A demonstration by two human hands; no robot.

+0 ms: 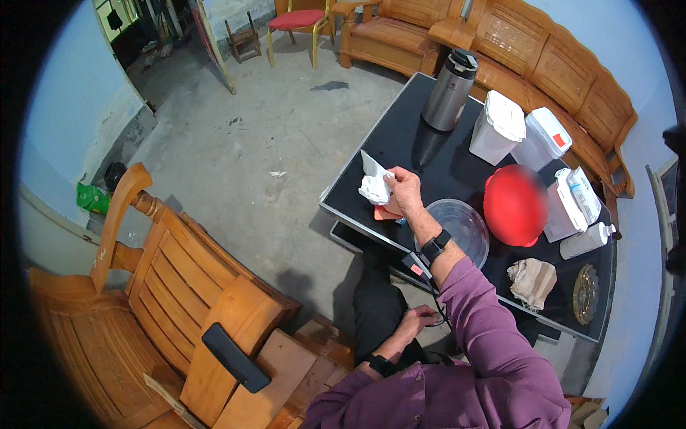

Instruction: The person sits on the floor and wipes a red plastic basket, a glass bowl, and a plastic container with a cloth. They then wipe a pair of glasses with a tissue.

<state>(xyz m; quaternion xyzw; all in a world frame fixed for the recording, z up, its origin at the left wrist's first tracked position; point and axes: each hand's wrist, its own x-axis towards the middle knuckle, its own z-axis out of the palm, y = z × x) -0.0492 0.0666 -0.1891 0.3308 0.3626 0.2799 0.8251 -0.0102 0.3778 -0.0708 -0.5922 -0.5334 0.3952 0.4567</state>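
My right hand [404, 190] pinches a crumpled white tissue [375, 181] above the near left part of the black table [394, 115]. Below it lies an orange-red item [387, 213], partly hidden by the hand. My right forearm passes over a round clear plastic lid or dish [465, 228]. Low by my lap, my left hand [417, 322] has its fingers around a thin black cable [441, 311]. The cable runs up to a small dark device [417, 265] at the table's near edge, beside my right wrist.
The table also bears a steel vacuum flask [449, 91], white lidded plastic containers [497, 128], a red bowl or basin [514, 206], a pump bottle [587, 241], a folded cloth [532, 283] and a glass dish [586, 294]. A phone [236, 356] rests on the wooden armrest at left.
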